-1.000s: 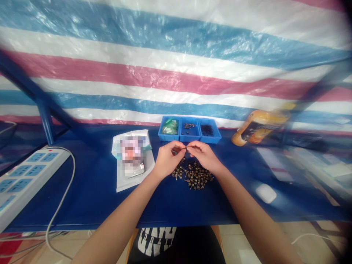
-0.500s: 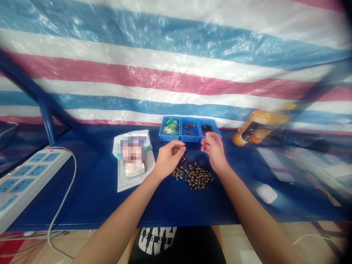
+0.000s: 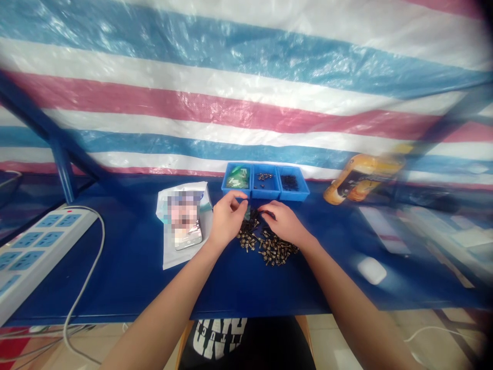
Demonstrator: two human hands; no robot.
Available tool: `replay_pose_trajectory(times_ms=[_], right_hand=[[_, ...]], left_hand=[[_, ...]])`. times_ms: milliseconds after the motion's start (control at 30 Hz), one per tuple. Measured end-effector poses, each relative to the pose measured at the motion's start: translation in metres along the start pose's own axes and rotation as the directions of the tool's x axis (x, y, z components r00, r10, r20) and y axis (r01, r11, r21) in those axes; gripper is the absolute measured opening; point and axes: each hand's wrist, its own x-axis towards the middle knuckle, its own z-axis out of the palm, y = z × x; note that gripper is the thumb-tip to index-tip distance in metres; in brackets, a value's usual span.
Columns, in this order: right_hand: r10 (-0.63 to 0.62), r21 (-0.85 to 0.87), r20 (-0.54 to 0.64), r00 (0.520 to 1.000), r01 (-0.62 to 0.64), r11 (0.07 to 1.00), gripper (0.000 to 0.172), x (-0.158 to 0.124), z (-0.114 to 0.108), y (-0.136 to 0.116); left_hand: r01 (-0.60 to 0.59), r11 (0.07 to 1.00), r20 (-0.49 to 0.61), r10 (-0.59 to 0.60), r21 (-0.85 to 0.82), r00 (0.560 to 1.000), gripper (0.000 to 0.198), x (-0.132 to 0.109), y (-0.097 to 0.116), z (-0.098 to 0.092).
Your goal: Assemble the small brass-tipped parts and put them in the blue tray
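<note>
Makeshift workshop: blue workbench point(image 3: 127, 267), striped tarpaulin backdrop point(image 3: 246, 103)

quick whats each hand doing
left hand: half closed, can't tell if it's holding anything
right hand: open over the pile of small metal parts, nothing visibly held

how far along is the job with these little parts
Early on, it seems. The middle tray compartment holds only a few small parts, while a big pile remains on the table. The left hand and right hand work at the pile's top edge; anything held is too small to tell.
</note>
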Motion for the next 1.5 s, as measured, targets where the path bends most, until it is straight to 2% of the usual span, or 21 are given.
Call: replay_pose_trajectory(times_ms=[67,200,300,367,467,567,733,867,967,1100,1200,1333,1400,1500], right_hand=[[-0.024,-0.03,0.019,1.0,0.024,0.999,0.028,0.0,0.001,-0.003],[-0.013,-0.09,0.029,0.999,0.016,0.996,0.035,0.001,0.004,-0.004],[0.017,-0.11,0.005,1.0,-0.016,0.994,0.039,0.001,0.006,-0.003],[0.028,-0.107,-0.009,1.0,-0.029,0.994,0.039,0.001,0.007,-0.002],[0.029,-0.102,-0.01,1.0,-0.03,0.994,0.037,0.0,0.007,-0.003],[0.027,-0.104,-0.007,1.0,-0.027,0.994,0.035,-0.001,0.006,-0.004],[0.023,-0.085,-0.023,0.999,-0.024,0.996,0.033,-0.001,0.006,-0.004],[0.015,0.005,-0.087,0.996,-0.015,1.0,0.031,0.0,0.006,-0.004],[0.022,0.108,-0.143,0.989,-0.007,0.994,0.031,0.002,0.005,-0.007],[0.069,0.32,-0.154,0.986,-0.016,0.947,0.032,0.003,0.003,-0.014],[0.076,0.45,-0.089,0.993,-0.028,0.892,0.021,0.003,0.001,-0.016],[0.131,0.572,-0.036,0.991,-0.087,0.816,0.023,0.003,-0.001,-0.015],[0.157,0.622,-0.036,0.987,-0.101,0.777,0.025,0.003,-0.002,-0.014],[0.17,0.663,-0.031,0.985,-0.107,0.741,0.026,0.003,-0.004,-0.015]], left_hand=[[-0.011,0.997,-0.026,0.013,0.071,1.0,0.016,0.0,0.002,-0.001],[-0.068,0.97,0.037,0.061,0.235,0.997,0.015,-0.003,0.002,0.001],[-0.12,0.894,0.047,0.11,0.432,0.993,0.02,-0.007,-0.001,0.004],[-0.11,0.851,0.08,0.08,0.514,0.994,0.023,-0.01,-0.004,0.005],[-0.075,0.825,0.135,-0.001,0.56,0.991,0.027,-0.014,-0.005,0.006],[-0.065,0.793,0.15,-0.033,0.605,0.988,0.028,-0.015,-0.004,0.005],[-0.043,0.764,0.12,-0.046,0.644,0.992,0.021,-0.013,0.0,0.005],[-0.04,0.746,0.055,0.004,0.664,0.998,0.021,-0.011,0.005,0.001],[-0.111,0.795,0.024,0.121,0.596,0.992,0.025,-0.009,0.009,-0.002],[-0.266,0.92,0.052,0.262,0.288,0.964,0.023,-0.008,0.013,-0.001],[-0.238,0.963,0.076,0.23,0.129,0.97,0.022,-0.009,0.014,0.002],[-0.136,0.99,0.061,0.134,0.025,0.989,0.033,-0.009,0.013,0.003],[-0.101,0.995,0.083,0.102,-0.01,0.991,0.042,-0.008,0.012,0.003],[-0.078,0.994,0.123,0.087,-0.074,0.989,0.044,-0.007,0.01,0.004]])
